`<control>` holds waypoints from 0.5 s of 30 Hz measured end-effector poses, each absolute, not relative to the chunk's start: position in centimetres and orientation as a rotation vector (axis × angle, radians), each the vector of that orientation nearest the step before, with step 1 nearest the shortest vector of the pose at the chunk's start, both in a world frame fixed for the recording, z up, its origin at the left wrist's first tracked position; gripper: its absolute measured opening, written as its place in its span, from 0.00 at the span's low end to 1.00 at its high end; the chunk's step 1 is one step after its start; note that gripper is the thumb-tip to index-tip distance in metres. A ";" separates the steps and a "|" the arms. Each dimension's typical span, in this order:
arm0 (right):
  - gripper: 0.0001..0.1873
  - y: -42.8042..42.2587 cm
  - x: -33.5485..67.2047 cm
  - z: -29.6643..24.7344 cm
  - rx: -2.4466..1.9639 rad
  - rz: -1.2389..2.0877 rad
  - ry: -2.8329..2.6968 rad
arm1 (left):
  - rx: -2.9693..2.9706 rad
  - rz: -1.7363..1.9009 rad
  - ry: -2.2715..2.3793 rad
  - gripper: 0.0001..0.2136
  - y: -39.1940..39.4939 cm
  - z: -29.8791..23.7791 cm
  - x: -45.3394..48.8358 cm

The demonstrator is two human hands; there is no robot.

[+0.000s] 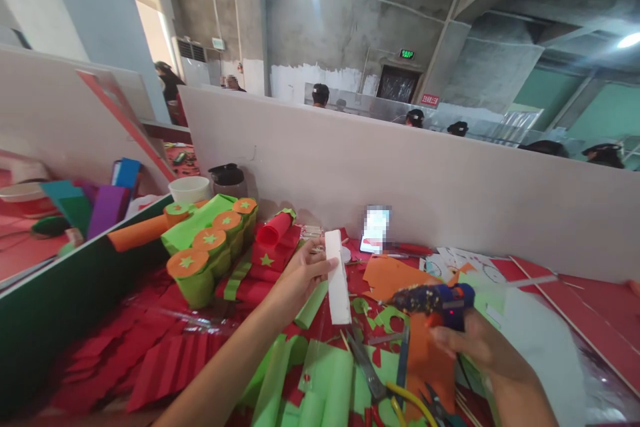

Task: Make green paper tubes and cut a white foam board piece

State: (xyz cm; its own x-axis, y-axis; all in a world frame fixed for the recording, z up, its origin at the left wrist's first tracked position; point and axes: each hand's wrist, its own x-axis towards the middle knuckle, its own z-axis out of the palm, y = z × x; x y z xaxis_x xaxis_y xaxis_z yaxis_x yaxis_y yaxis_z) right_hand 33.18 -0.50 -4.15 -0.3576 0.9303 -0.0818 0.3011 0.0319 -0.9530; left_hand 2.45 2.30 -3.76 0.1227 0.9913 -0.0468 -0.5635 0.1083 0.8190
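My left hand grips a white foam strip near its upper part, holding it upright over the worktable. A dark blue glue gun is in my right hand, its nozzle pointing left toward the strip but apart from it. Orange felt and green felt scraps with cut-out holes lie beneath and between my hands. Below the strip are scissors and light green rolled sheets. Yellow-handled pliers or cutters show at the bottom edge.
At left stand green rolls with orange star-topped ends and red felt pieces. A white bowl and a dark-lidded jar are behind them. A lit phone leans on the pale partition; people sit beyond it.
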 end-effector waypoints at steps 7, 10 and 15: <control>0.16 0.4 35.3 -2.5 -1.491 0.989 -1.584 | 0.808 1.278 0.734 0.24 2.3 -3.6 2.3; 0.13 0.9 35.7 -2.6 -1.535 0.923 -1.523 | 0.816 1.262 0.737 0.23 2.3 -3.8 2.3; 0.04 1.5 36.1 -3.8 -1.744 0.804 -1.476 | 0.856 1.249 0.759 0.21 2.2 -3.9 2.3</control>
State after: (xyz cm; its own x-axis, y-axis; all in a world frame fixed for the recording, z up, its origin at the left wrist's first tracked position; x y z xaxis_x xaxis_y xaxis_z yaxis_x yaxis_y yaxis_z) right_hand 36.06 1.47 -3.83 0.1563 0.9876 -0.0174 0.5503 -0.1017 -0.8288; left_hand 2.34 2.25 -3.95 0.1638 0.9862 -0.0261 -0.4777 0.1024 0.8726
